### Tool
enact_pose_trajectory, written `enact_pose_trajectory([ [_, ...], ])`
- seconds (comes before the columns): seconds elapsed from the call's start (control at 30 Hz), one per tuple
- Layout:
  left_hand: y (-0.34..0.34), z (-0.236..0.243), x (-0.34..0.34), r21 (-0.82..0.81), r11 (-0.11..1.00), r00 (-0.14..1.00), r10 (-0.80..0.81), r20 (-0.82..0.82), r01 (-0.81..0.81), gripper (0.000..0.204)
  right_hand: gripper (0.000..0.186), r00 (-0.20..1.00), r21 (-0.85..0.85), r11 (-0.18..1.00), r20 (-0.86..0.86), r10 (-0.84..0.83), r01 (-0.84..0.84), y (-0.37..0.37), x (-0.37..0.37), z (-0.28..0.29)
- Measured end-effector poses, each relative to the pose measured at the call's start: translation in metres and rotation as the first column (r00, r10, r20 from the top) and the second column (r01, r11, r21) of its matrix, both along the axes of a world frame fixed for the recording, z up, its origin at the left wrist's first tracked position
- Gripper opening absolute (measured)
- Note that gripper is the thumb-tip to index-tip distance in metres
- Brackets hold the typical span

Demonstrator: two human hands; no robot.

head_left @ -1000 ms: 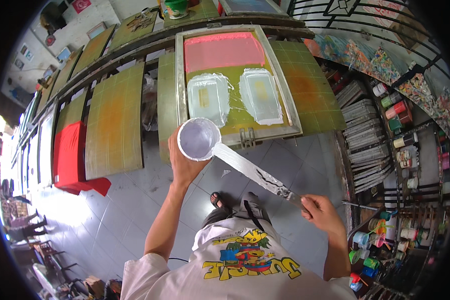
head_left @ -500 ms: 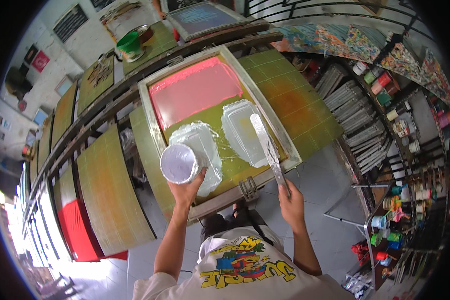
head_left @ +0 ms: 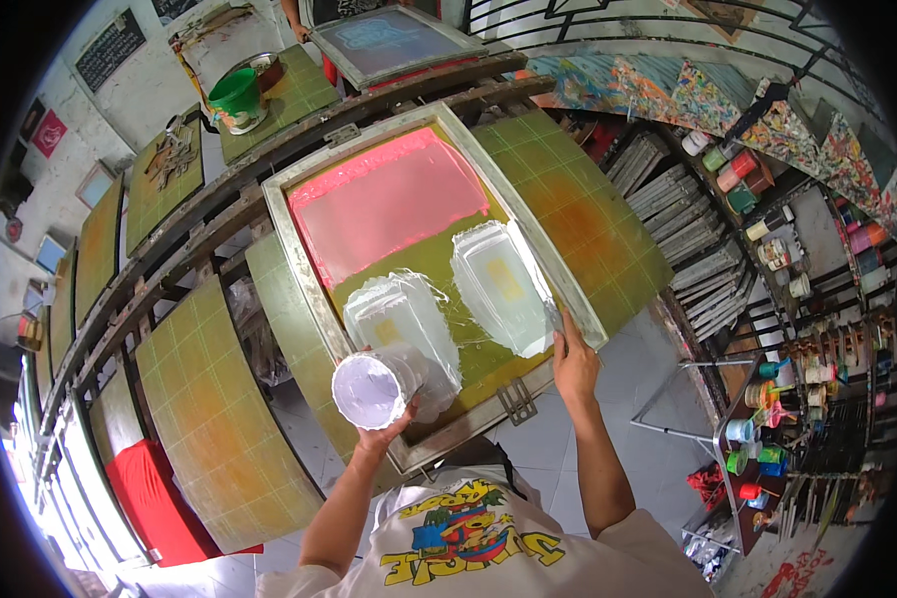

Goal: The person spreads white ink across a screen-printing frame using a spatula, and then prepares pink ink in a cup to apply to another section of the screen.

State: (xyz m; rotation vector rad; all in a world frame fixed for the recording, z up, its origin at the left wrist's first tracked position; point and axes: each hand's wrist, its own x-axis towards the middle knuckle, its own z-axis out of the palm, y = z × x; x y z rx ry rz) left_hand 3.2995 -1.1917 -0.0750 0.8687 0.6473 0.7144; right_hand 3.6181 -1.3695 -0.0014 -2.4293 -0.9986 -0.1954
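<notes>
A wooden-framed printing screen (head_left: 294,234) lies in front of me on a green board. Pink ink (head_left: 394,209) covers its far part, with two patches of white ink nearer me, a left one (head_left: 439,354) and a right one (head_left: 488,299). My left hand (head_left: 384,431) grips a pale tub (head_left: 404,371) smeared with white ink, tilted above the left patch. My right hand (head_left: 575,367) is closed around the handle of an ink spatula (head_left: 536,261). Its white-coated blade lies along the right side of the right patch, beside the frame.
More green boards (head_left: 219,399) line the rack at left, one with a red cloth (head_left: 154,503). A green bucket (head_left: 236,97) stands farther off. Another person's hand (head_left: 300,32) is by a second screen (head_left: 399,45). Stacked frames (head_left: 693,234) and shelved jars (head_left: 738,169) fill the right.
The spatula has moved down and right, from over the right patch to its right edge. My left hand and the tub have shifted right and nearer me. Another person's hand shows more at the far screen.
</notes>
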Motion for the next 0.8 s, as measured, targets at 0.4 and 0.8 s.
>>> enact_pose_trajectory([
  [0.4, -0.009, 0.007, 0.005, 0.571, 0.817, 0.956, 0.228, -0.184, -0.085, 0.102, 0.050, 0.984, -0.172, 0.985, -0.171, -0.041, 0.011, 0.008, 0.008, 0.006],
  [0.8, -0.016, -0.023, 0.000, 0.068, 0.985, 0.981, 0.153, 0.116, -0.161, 0.091, 0.049, 0.949, -0.254, 0.963, -0.314, 0.009, -0.093, 0.017, -0.008, 0.014],
])
